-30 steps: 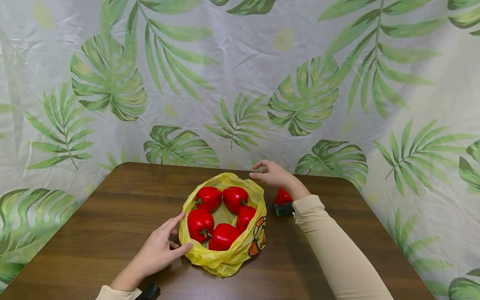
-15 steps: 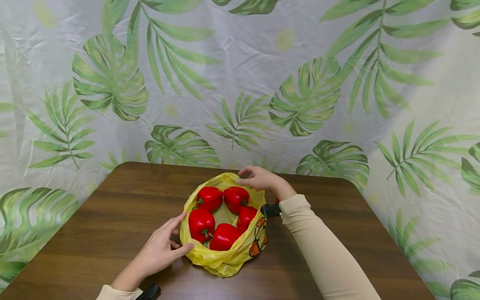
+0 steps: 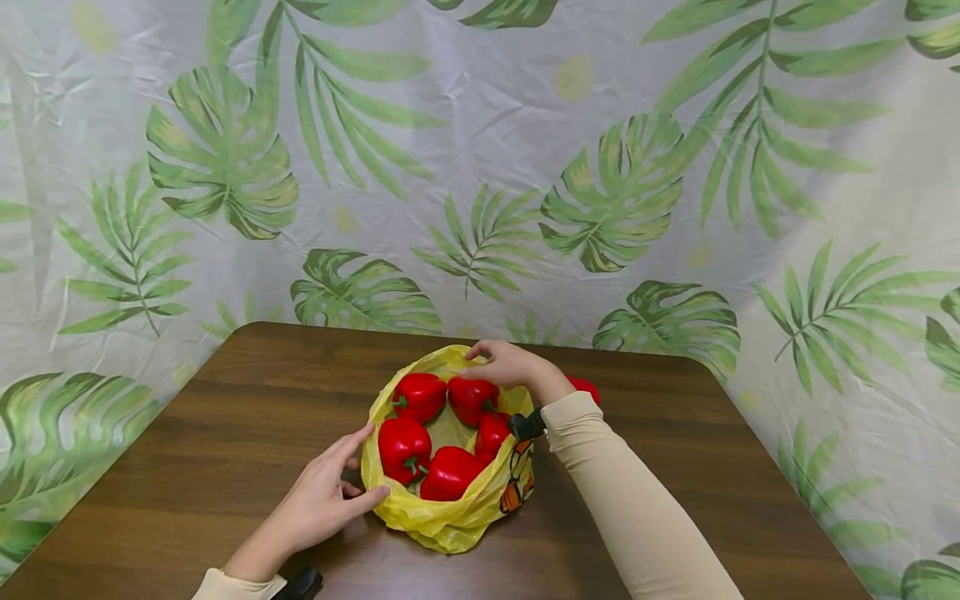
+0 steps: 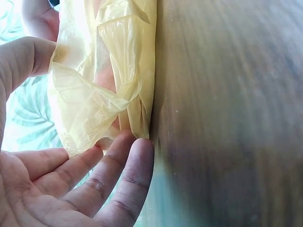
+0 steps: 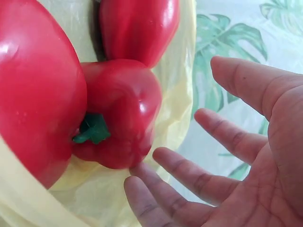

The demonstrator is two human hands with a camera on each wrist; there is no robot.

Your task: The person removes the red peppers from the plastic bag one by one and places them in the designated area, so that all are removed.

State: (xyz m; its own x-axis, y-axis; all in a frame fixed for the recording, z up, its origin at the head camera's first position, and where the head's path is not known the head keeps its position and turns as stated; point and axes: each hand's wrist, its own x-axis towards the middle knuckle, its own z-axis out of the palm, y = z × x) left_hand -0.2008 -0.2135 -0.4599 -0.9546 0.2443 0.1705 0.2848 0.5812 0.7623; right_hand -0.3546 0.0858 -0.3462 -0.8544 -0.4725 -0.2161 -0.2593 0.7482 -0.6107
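Note:
A yellow plastic bag [image 3: 442,525] stands on the table with its mouth folded wide, and several red bell peppers [image 3: 451,473] with green stems sit in a ring inside. My left hand [image 3: 315,500] rests against the bag's near left side, thumb at the rim. In the left wrist view, its extended fingers [image 4: 135,175] touch the thin yellow plastic. Over the far right rim is my right hand [image 3: 513,365], holding nothing. The right wrist view shows its spread fingers beside one bell pepper [image 5: 125,113], fingertips right at its lower edge.
Another red object [image 3: 585,388] lies on the brown wooden table [image 3: 247,417] to the right of the bag, mostly hidden behind my right forearm. A leaf-patterned curtain [image 3: 480,150] hangs behind the table's far edge.
My right hand has moved left and slightly down, from beyond the bag's right side to over its far right rim. The left hand and the peppers have stayed in place.

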